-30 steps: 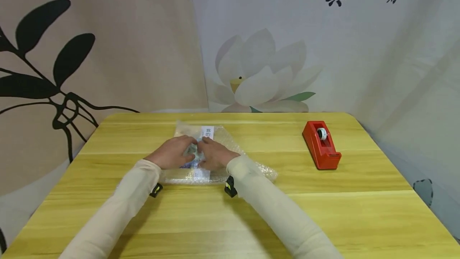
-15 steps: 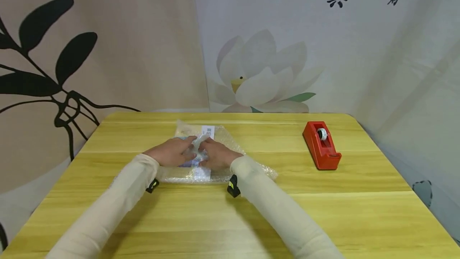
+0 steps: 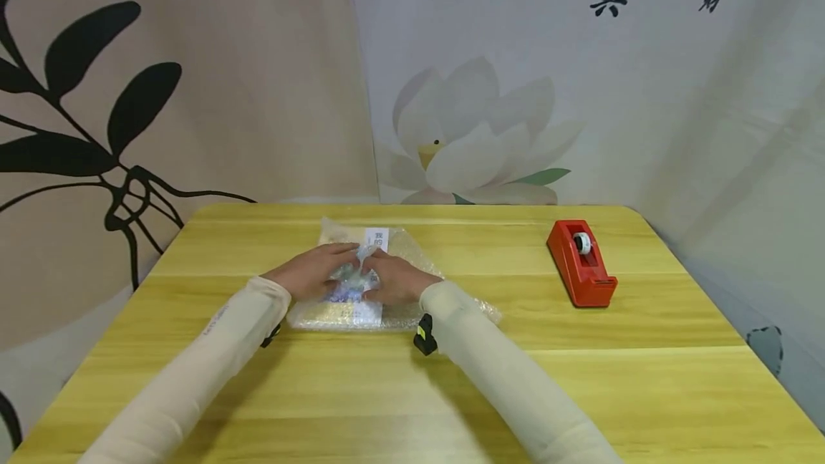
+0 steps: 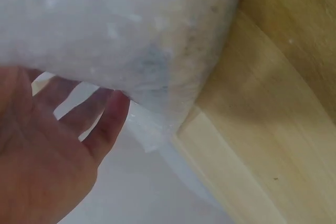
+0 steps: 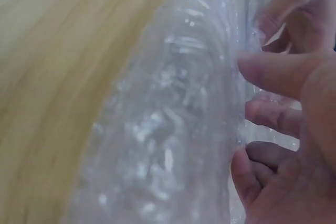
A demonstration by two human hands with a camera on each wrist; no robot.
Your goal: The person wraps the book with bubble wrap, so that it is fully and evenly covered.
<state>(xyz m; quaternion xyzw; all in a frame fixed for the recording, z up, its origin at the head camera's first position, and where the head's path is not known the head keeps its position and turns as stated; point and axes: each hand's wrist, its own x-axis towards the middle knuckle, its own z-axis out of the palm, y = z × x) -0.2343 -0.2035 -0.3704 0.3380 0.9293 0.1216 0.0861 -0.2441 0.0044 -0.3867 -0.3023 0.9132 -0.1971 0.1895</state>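
A flat packet in clear bubble wrap (image 3: 412, 313) lies on the table. Through the wrap shows a book-like item (image 3: 367, 315) with a white strip, dark lettering and a blue-purple picture. My left hand (image 3: 312, 272) and right hand (image 3: 398, 278) meet over its middle. Between them they pinch a raised, whitish fold of the wrap. In the left wrist view, the left fingers (image 4: 110, 119) reach behind the edge of the wrap (image 4: 121, 35). The right wrist view has the right fingertips (image 5: 257, 111) against the bubbly film (image 5: 157, 145); part of the grip is hidden there.
On the right of the wooden table (image 3: 361, 399) stands a red tape dispenser (image 3: 582, 263) with a small white roll. A printed curtain (image 3: 271, 92) hangs behind the far edge. Both forearms wear pale sleeves and black wrist cameras.
My hands have drawn slightly apart above the packet, with the fold of wrap standing up between them. The head view has shifted a little. The tape dispenser stays put.
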